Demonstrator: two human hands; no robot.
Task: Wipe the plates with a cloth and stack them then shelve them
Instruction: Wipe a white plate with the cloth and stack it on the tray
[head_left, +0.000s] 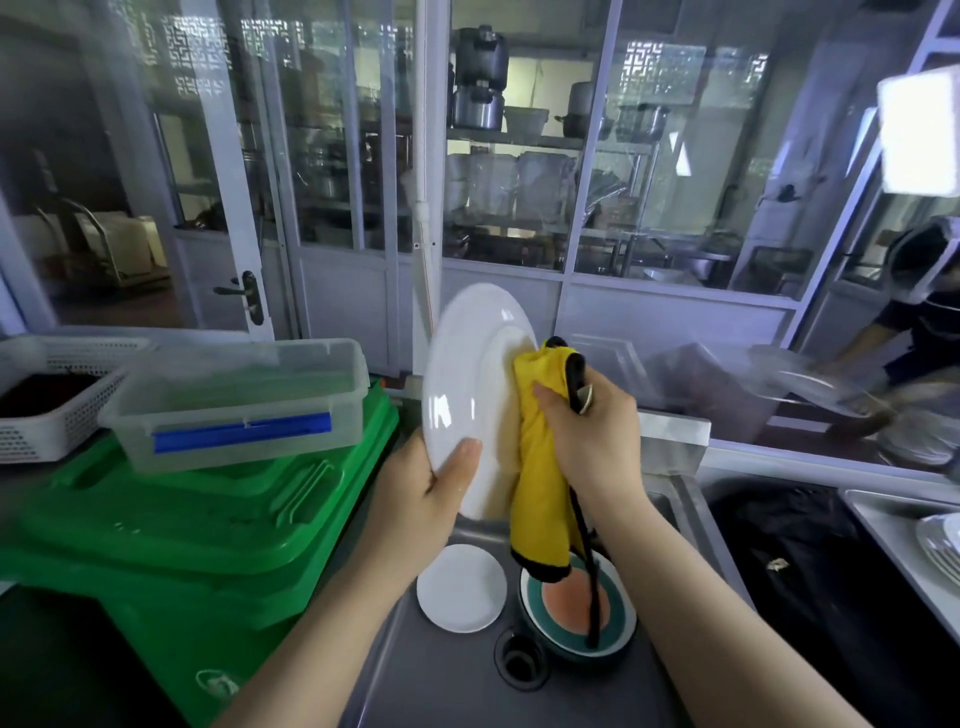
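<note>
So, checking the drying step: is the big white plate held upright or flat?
Upright: the left hand holds the white plate on edge, cloth pressed against it.

glossy plate; yellow cloth

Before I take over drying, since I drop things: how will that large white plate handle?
The large white glossy plate, gripped at its rim by the left hand, looks rigid and probably breakable. Its shine suggests slipperiness. The yellow cloth in the right hand hangs limp.

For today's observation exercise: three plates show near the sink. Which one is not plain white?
The plate lying in the sink right of the small white plate. It has a teal ring and an orange centre; the large plate in the left hand is white.
</note>
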